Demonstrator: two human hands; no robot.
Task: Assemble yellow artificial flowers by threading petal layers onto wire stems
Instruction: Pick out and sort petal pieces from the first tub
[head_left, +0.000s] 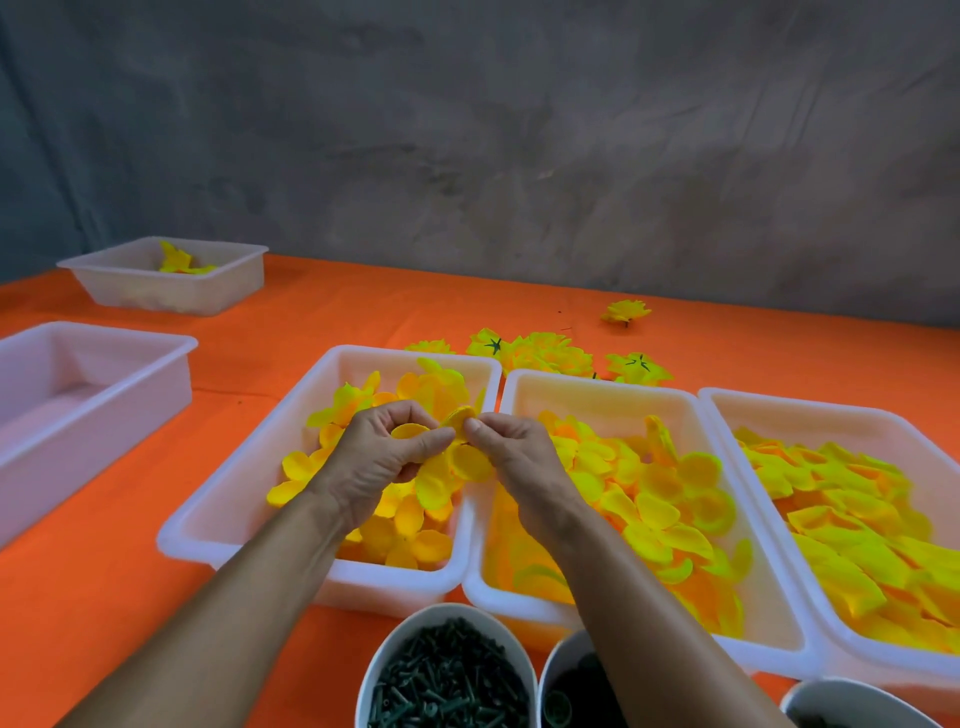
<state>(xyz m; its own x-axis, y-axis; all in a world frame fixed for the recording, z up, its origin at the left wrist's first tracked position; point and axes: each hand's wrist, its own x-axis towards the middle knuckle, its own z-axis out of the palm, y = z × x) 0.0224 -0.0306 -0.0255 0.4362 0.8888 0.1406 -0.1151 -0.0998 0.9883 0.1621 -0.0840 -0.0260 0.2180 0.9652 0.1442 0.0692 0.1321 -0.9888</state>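
Observation:
Above the left white tray (249, 467) of loose yellow petals, both hands hold one yellow petal layer (457, 457). My left hand (379, 457) grips its left side with curled fingers and thumb. My right hand (514, 452) pinches its top edge between thumb and forefinger. A stem under the petals is hidden by the hands. Two more white trays hold petal layers, the middle tray (618, 384) and the right tray (831, 410). A white bowl (395, 644) near the front edge holds several dark green stem pieces.
Finished yellow flowers (550, 353) lie on the orange cloth behind the trays, one more flower (626, 310) farther back. An empty white tray (104, 374) sits left, a far tray (171, 280) holds a few petals. Two more bowls (566, 660) sit at the front.

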